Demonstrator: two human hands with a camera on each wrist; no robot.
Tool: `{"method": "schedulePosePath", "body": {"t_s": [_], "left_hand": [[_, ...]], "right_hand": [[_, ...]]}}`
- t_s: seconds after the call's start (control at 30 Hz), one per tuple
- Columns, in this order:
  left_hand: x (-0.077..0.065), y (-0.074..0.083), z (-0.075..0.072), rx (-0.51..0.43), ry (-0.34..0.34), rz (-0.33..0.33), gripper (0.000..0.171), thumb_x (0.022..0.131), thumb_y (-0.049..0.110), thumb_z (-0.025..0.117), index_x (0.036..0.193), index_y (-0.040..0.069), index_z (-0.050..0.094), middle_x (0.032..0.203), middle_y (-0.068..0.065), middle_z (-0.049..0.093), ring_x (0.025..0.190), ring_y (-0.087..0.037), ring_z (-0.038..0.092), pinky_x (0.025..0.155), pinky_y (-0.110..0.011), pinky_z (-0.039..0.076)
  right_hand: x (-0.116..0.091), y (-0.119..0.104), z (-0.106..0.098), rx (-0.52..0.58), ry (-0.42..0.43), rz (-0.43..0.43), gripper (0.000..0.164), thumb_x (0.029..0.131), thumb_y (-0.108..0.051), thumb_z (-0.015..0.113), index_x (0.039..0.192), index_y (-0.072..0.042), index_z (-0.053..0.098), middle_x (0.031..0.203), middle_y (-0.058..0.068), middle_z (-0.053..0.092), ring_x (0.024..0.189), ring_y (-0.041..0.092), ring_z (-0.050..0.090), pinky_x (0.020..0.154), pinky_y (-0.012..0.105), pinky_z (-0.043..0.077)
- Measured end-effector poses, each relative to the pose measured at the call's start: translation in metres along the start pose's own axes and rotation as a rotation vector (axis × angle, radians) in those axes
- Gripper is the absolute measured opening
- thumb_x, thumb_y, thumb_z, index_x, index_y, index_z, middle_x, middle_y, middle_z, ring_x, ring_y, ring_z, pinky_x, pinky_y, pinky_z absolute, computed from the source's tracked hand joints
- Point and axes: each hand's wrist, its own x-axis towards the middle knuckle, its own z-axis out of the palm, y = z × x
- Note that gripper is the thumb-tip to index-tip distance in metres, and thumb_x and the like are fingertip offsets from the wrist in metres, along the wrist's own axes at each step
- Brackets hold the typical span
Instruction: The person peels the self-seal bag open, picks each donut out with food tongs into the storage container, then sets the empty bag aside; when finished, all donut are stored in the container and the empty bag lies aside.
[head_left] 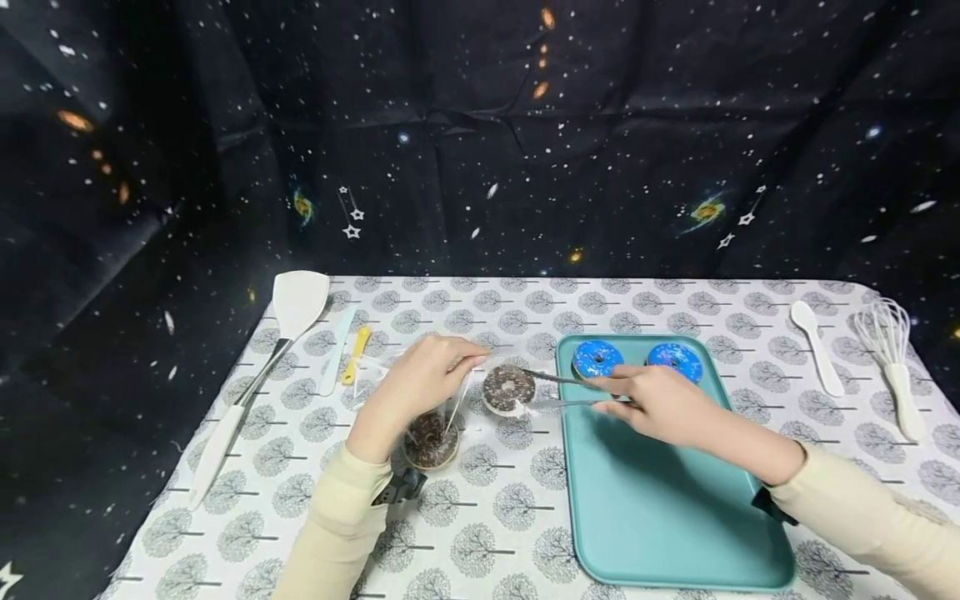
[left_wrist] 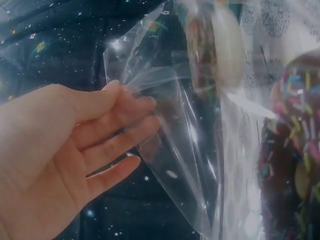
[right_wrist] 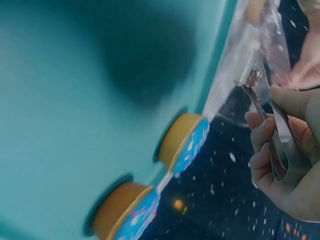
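Note:
My left hand (head_left: 423, 375) pinches the edge of a clear plastic bag (left_wrist: 175, 130) between thumb and forefinger, the other fingers spread loosely behind the film. In my right hand (head_left: 667, 404) I grip metal tongs (right_wrist: 280, 135), whose arms reach left past the tray's edge. Their tips are at a chocolate donut (head_left: 495, 387) with sprinkles, beside the bag's mouth. A second chocolate donut (head_left: 431, 446) lies below my left wrist, partly covered by film. Two blue-iced donuts (head_left: 597, 359) sit at the far end of the teal tray (head_left: 675, 533), one partly behind my right hand.
Left of the bag lie a white spatula (head_left: 300, 300), a pale blue knife-shaped tool (head_left: 338, 350) and a small yellow tool (head_left: 356, 354). A white spoon (head_left: 817, 348) and a whisk (head_left: 892, 371) are at the right. A tree-patterned cloth (head_left: 480, 533) covers the table.

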Motion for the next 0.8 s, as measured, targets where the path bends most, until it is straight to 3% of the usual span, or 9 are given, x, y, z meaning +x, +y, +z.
{"method": "schedulePosePath", "body": {"t_s": [0.07, 0.13, 0.23, 0.3, 0.4, 0.53, 0.67, 0.8], "left_hand": [[-0.001, 0.000, -0.001, 0.011, -0.001, -0.026, 0.023, 0.094, 0.021, 0.056, 0.112, 0.014, 0.068, 0.109, -0.004, 0.069, 0.054, -0.004, 0.050, 0.064, -0.023, 0.052], [-0.002, 0.000, -0.001, 0.012, -0.005, -0.044, 0.023, 0.094, 0.021, 0.056, 0.113, 0.013, 0.068, 0.109, -0.004, 0.069, 0.050, -0.006, 0.045, 0.060, -0.023, 0.049], [-0.002, 0.000, -0.002, 0.025, 0.001, -0.040, 0.024, 0.094, 0.021, 0.056, 0.112, 0.011, 0.068, 0.109, -0.005, 0.069, 0.056, -0.006, 0.049, 0.067, -0.025, 0.051], [-0.002, 0.000, -0.002, 0.030, 0.003, -0.036, 0.024, 0.094, 0.021, 0.056, 0.112, 0.011, 0.068, 0.109, -0.005, 0.069, 0.062, -0.006, 0.053, 0.072, -0.027, 0.053], [-0.001, 0.000, -0.003, 0.030, 0.005, -0.035, 0.024, 0.094, 0.022, 0.056, 0.112, 0.011, 0.069, 0.109, -0.004, 0.069, 0.067, -0.008, 0.057, 0.077, -0.030, 0.054], [-0.001, -0.001, -0.002, 0.021, 0.005, -0.041, 0.023, 0.094, 0.022, 0.056, 0.111, 0.013, 0.069, 0.110, -0.003, 0.069, 0.082, -0.013, 0.065, 0.085, -0.033, 0.054], [-0.002, 0.000, -0.001, 0.015, 0.003, -0.047, 0.022, 0.094, 0.022, 0.057, 0.112, 0.015, 0.069, 0.112, -0.003, 0.068, 0.101, -0.018, 0.065, 0.092, -0.035, 0.051], [-0.002, 0.000, -0.001, 0.014, 0.006, -0.033, 0.022, 0.094, 0.022, 0.057, 0.111, 0.015, 0.069, 0.111, -0.003, 0.068, 0.101, -0.018, 0.065, 0.092, -0.034, 0.051]], "right_hand": [[-0.011, 0.005, -0.005, 0.008, 0.000, 0.021, 0.035, 0.083, -0.024, 0.071, 0.113, -0.007, 0.068, 0.069, -0.012, 0.048, 0.052, -0.002, 0.035, 0.046, 0.015, 0.036], [-0.023, 0.010, -0.011, 0.012, 0.006, 0.059, 0.035, 0.083, -0.024, 0.070, 0.114, -0.007, 0.067, 0.078, -0.006, 0.059, 0.058, 0.003, 0.047, 0.053, 0.021, 0.046], [-0.042, 0.016, -0.018, 0.021, 0.018, 0.130, 0.036, 0.085, -0.025, 0.069, 0.116, -0.007, 0.066, 0.098, 0.011, 0.068, 0.069, 0.015, 0.062, 0.062, 0.031, 0.055], [-0.055, 0.019, -0.021, 0.037, 0.028, 0.163, 0.036, 0.084, -0.024, 0.069, 0.117, -0.008, 0.066, 0.105, 0.018, 0.067, 0.073, 0.020, 0.066, 0.062, 0.031, 0.055], [-0.074, 0.022, -0.024, 0.060, 0.039, 0.193, 0.036, 0.083, -0.023, 0.071, 0.115, -0.007, 0.067, 0.088, 0.002, 0.066, 0.059, 0.006, 0.054, 0.051, 0.019, 0.044], [-0.098, 0.026, -0.030, 0.075, 0.053, 0.197, 0.036, 0.080, -0.022, 0.074, 0.114, -0.012, 0.068, 0.081, -0.014, 0.057, 0.057, -0.005, 0.039, 0.049, 0.013, 0.036], [-0.117, 0.029, -0.038, 0.102, 0.046, 0.156, 0.039, 0.076, -0.019, 0.077, 0.115, -0.018, 0.068, 0.088, -0.020, 0.060, 0.062, -0.008, 0.042, 0.053, 0.008, 0.035], [-0.132, 0.030, -0.041, 0.144, 0.020, 0.088, 0.041, 0.074, -0.017, 0.079, 0.113, -0.021, 0.068, 0.090, -0.019, 0.063, 0.063, -0.009, 0.044, 0.055, 0.004, 0.033]]}}
